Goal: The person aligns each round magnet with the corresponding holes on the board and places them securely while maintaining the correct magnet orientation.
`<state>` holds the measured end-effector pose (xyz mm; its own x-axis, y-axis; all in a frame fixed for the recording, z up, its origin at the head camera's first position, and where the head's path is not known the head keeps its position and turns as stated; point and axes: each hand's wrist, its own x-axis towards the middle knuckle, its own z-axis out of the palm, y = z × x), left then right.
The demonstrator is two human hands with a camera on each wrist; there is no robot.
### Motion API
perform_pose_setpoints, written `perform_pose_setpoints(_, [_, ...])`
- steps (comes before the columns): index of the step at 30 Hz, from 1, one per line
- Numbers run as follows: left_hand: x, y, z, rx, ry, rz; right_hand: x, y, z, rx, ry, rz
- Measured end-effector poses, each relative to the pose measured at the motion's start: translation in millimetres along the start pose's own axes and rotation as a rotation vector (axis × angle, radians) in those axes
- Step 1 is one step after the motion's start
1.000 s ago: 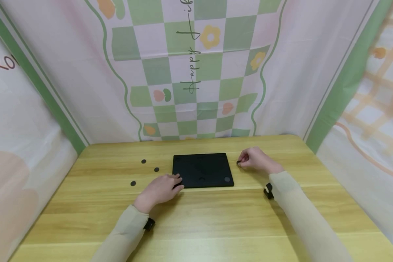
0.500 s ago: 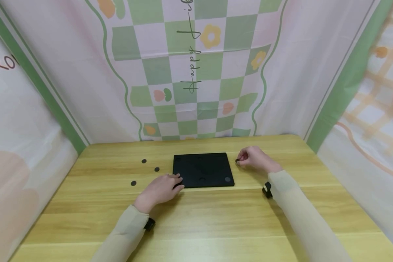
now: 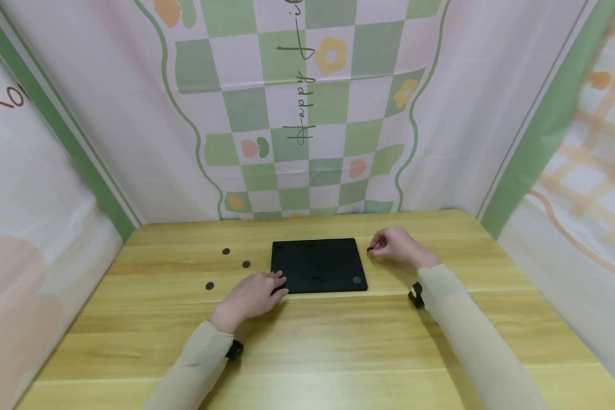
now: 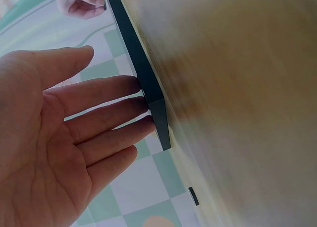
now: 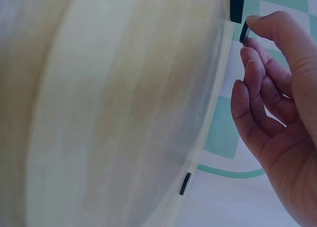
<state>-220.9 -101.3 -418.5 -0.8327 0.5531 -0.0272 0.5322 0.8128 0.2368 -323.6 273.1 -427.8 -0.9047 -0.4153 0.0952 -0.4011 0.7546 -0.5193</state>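
A flat black rectangular board [image 3: 318, 262] lies on the table, with a grey disc [image 3: 357, 279] on its near right corner. My left hand [image 3: 248, 299] rests its fingertips on the board's near left corner. In the left wrist view the fingers [image 4: 104, 113] are extended, their tips at the board's edge. Just off the board's right side, my right hand [image 3: 400, 247] pinches a small dark disc [image 5: 244, 32] on edge between thumb and fingertips. Its remaining fingers are curled in without holding anything visible. Three similar discs, one of them the middle disc [image 3: 246, 264], lie left of the board.
Another thin dark piece [image 5: 185, 183] lies on the table in the right wrist view. The wooden table [image 3: 307, 347] ends at the back against a patterned curtain [image 3: 307, 171]. Further curtains hang at the left and right sides.
My right hand has shifted slightly left, bringing the pinched disc nearer the board's right edge. The left hand stays on the board's corner.
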Motion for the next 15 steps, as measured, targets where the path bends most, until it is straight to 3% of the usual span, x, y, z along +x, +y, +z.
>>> perform_pose_setpoints(15, [-0.3, 0.1, -1.7, 0.007, 0.001, 0.011, 4.7, 0.1, -1.2, -0.005, -0.01, 0.019])
